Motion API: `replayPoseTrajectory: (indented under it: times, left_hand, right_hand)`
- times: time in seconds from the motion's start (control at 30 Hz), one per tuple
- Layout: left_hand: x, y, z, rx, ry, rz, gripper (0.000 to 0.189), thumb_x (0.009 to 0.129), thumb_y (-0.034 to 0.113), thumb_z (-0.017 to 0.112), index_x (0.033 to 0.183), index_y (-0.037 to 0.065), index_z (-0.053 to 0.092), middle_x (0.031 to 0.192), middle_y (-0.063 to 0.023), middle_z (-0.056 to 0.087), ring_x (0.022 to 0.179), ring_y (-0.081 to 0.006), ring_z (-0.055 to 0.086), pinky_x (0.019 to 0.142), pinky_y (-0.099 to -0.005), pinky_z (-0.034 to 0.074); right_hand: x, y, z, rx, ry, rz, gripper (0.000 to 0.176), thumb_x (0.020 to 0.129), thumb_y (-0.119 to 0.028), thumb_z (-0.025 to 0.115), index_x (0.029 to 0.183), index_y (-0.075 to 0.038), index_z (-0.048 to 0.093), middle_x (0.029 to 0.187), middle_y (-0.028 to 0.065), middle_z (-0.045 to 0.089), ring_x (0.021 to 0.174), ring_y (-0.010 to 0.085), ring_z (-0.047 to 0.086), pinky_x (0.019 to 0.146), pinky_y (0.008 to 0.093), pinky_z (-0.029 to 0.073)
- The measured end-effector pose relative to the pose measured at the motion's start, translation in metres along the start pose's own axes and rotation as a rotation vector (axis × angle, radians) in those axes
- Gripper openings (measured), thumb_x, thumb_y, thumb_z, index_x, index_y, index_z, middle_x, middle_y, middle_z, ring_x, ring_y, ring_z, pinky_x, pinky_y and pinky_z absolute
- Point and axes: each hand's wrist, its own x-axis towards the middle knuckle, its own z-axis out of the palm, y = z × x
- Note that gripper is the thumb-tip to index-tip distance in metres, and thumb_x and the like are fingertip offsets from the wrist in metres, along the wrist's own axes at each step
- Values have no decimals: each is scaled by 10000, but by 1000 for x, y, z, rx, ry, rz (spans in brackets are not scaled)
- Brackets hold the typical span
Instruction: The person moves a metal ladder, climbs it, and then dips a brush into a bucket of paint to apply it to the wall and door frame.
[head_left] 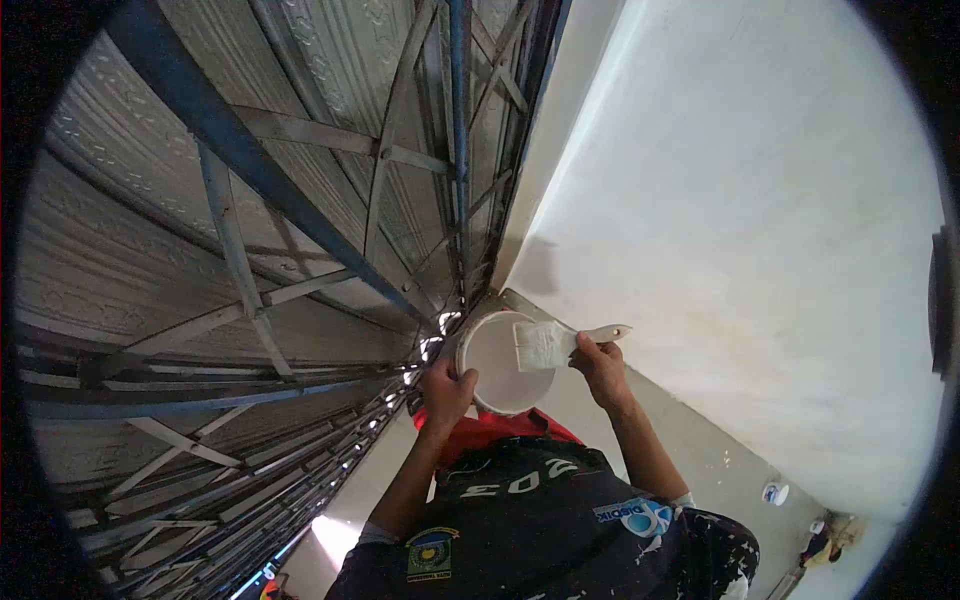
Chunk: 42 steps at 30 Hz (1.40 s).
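Paintbrush (543, 346) in the right hand (600, 372), its broad head over the mouth of a bucket (495, 365). Right grip: closed on the brush where head meets handle, the thumb on the upper face; the other fingers are largely hidden beneath. The pale handle runs out past the thumb, away from the bucket, and the head extends from the opposite side of the grip. The head is flat, wide and coated whitish; whether it touches the rim cannot be told. Left grip: the left hand (447, 393) clasps the bucket's near-left side, thumb lapped over the rim, fingers mostly out of sight outside. The bucket is round and pale within; its contents cannot be made out. To the left of the left grip stands a folding metal gate (320, 138); beyond the right grip, a white wall (740, 220). Nearer the body, below both hands, a dark shirt (540, 530) bears white spatters.
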Motion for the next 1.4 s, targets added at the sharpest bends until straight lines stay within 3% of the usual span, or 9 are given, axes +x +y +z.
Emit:
replayPoseTrajectory:
  times: [0.2,0.4,0.5,0.6,0.83,0.97,1.13,1.37,1.4]
  left_hand:
    - [11,33,-7,-102,-76,7,290,720,217,665,820,-56,658,650,-130,653,561,-214,644,539,-376,502]
    - [33,2,9,39,-158,72,303,698,235,674,801,-47,636,644,-140,635,578,-246,628,570,-385,498]
    - [53,-24,19,87,-167,196,292,693,232,671,792,-40,637,627,-131,619,574,-228,604,560,-377,480]
    - [64,-59,38,-111,-296,39,275,699,231,679,736,-37,630,577,-88,568,546,-149,537,534,-344,445]
    - [100,-127,88,-93,-475,31,257,695,213,689,651,-24,601,550,-64,555,545,-113,494,502,-345,386]
    - [125,-192,114,-3,-532,173,235,699,185,691,636,-23,601,560,-37,564,544,-100,495,505,-341,394]
    - [114,-199,111,-123,-425,235,206,712,142,684,630,-13,577,557,-11,518,485,-84,481,430,-279,360]
    - [84,-220,94,-275,-304,198,220,741,99,675,599,36,519,543,-1,501,422,-82,437,353,-278,345]
    - [92,-236,90,-292,-285,308,218,753,94,669,602,51,517,542,-4,504,402,-87,435,339,-272,350]
  right_hand:
    - [0,-3,-6,116,63,41,289,930,-308,721,915,-32,638,772,31,621,687,142,586,689,311,499]
    - [-8,8,-11,264,77,-52,241,928,-273,720,916,-45,644,784,26,637,701,133,596,669,309,491]
    - [6,35,-14,333,195,-38,202,933,-249,711,911,-57,655,786,20,648,705,131,610,653,308,489]
    - [9,73,-21,332,227,-57,168,937,-223,704,908,-63,662,785,21,657,697,132,621,644,304,492]
    - [60,173,-49,512,180,-173,114,956,-150,666,910,-46,665,745,40,665,658,136,617,638,296,489]
    - [82,203,-66,532,159,-240,168,959,-207,666,878,-62,640,750,30,648,656,120,599,627,276,473]
    - [115,225,-67,642,74,-166,220,956,-244,671,856,-134,509,693,-24,483,588,106,463,601,258,462]
    - [125,230,-71,630,-86,-282,206,947,-224,687,903,-115,517,726,-11,523,627,109,517,603,267,481]
    - [122,225,-68,648,-124,-282,205,948,-225,686,910,-111,520,733,-7,531,629,112,523,605,267,487]
